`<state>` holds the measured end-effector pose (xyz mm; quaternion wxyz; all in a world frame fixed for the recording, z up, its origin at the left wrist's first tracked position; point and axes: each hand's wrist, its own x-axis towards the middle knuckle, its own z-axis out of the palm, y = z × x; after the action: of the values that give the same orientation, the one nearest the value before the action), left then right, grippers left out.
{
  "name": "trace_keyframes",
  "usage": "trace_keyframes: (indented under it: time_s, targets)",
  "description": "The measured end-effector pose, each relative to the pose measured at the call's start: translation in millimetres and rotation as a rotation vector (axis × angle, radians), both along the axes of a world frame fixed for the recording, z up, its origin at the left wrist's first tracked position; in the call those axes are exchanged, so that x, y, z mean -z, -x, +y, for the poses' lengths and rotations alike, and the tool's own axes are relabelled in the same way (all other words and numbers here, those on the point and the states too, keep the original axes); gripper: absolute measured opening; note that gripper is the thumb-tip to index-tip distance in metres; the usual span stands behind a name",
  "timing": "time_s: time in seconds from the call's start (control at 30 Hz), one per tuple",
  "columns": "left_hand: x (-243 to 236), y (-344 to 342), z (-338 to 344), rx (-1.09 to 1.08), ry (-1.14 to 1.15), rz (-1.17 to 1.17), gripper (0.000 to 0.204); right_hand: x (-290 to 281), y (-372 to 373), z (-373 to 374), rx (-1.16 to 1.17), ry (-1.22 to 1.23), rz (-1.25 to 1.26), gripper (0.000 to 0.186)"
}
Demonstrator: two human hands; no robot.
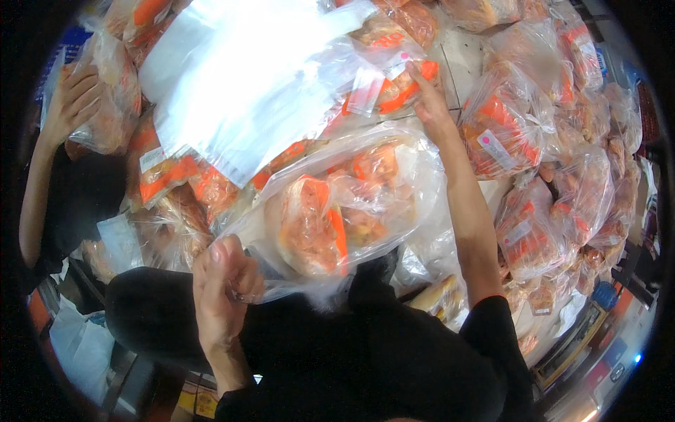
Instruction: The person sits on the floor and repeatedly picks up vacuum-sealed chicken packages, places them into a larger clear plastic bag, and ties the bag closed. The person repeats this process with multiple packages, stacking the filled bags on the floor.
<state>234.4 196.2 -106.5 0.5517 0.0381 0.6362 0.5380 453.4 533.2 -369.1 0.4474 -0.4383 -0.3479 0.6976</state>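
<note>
My left hand [226, 274] is closed on the gathered rim of a large clear plastic bag [430, 184], which lies open across my lap. Inside it sit a few clear packets [309, 225] with orange bands and brownish-orange food whose kind I cannot make out. Beyond the bag's far side, my right hand [429, 98] grips the right end of another clear packet [394, 95] with an orange band, a white label and a pink dot. Some of the right fingers are hidden by the packet. A stack of white translucent plastic sheets or bags [232, 91] glares beside that packet.
At the left, another person's hand [77, 102] rests on a filled clear bag [112, 91]. Many filled bags [506, 126] are heaped along the right over a tiled floor [457, 63]. More packets [165, 176] lie left of the white sheets. A blue container [605, 295] stands far right.
</note>
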Motion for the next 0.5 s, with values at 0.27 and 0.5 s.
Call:
trace_keyframes:
  time_s: [0.27, 0.5]
  targets:
    - [-3.2, 4.9, 0.0, -0.072, 0.006, -0.053, 0.046, -31.3, -25.0, -44.9, 0.173, 0.107, -0.153, 0.045]
    - [-5.7, 8.6, 1.6, -0.072, 0.015, -0.110, 0.044, -95.5, -53.9, -120.0, 0.238, -0.121, -0.627, 0.041]
